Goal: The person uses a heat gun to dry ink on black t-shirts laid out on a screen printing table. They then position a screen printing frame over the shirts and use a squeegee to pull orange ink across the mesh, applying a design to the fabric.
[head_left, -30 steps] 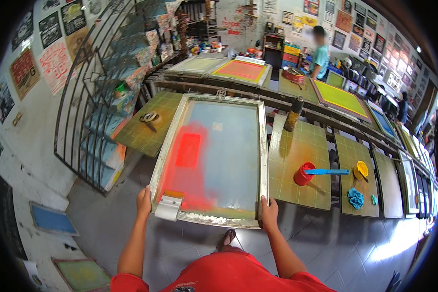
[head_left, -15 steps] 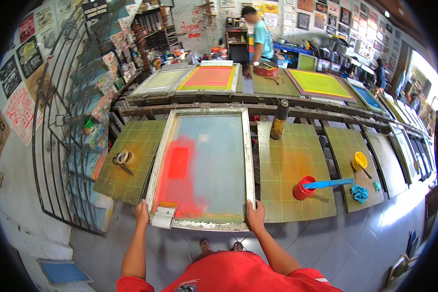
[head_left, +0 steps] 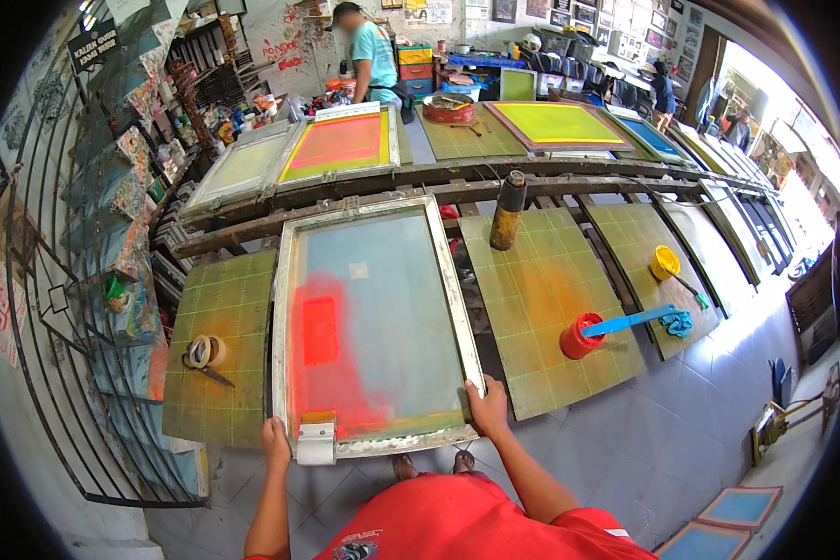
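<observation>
- One screen frame was held by its near end, between two gridded boards.
- Its near left corner was clamped in the left hand; its right side, near the corner, was gripped by the right hand.
- One squeegee was rested at its near left corner.
- On the right-hand board were set one dark bottle and one red jar, crossed by one blue spatula.

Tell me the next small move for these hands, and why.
I'd probably steady the squeegee with the left hand, leaving the right hand on the screen frame: the squeegee lies across the frame's near edge, close beside the left hand, and neither hand grips it.
</observation>
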`<action>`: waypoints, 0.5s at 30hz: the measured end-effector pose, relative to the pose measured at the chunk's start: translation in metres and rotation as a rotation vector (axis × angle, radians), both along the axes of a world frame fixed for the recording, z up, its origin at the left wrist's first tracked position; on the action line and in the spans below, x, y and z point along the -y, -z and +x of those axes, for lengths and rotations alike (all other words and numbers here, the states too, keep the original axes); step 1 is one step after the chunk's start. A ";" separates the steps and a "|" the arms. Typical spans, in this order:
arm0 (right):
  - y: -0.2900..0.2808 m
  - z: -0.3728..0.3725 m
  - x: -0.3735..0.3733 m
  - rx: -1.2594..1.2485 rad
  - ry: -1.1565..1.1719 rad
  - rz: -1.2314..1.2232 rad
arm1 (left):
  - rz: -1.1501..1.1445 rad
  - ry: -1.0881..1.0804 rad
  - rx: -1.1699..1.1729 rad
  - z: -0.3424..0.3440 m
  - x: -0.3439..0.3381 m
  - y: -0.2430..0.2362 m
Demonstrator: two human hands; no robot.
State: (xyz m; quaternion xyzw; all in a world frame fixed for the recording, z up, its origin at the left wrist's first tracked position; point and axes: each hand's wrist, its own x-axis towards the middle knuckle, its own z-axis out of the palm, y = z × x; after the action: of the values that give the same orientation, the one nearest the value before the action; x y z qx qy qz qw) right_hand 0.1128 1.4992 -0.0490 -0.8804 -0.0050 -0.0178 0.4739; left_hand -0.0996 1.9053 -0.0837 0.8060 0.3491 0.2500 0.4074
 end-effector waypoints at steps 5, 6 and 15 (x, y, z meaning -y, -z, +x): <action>0.004 -0.001 0.006 0.044 -0.037 -0.073 | -0.040 0.059 -0.168 0.001 0.002 -0.020; -0.001 -0.001 0.006 0.008 -0.063 -0.044 | -0.028 0.072 -0.199 0.000 -0.001 -0.027; -0.013 -0.044 0.069 0.048 -0.183 0.084 | 0.316 0.404 0.016 0.145 0.096 -0.152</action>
State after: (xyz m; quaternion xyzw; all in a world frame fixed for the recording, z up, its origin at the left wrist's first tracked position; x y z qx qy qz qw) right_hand 0.0687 1.4300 -0.0358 -0.8549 -0.0960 0.0041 0.5098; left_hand 0.0449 1.8094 0.0679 0.9110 0.1344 0.2215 0.3207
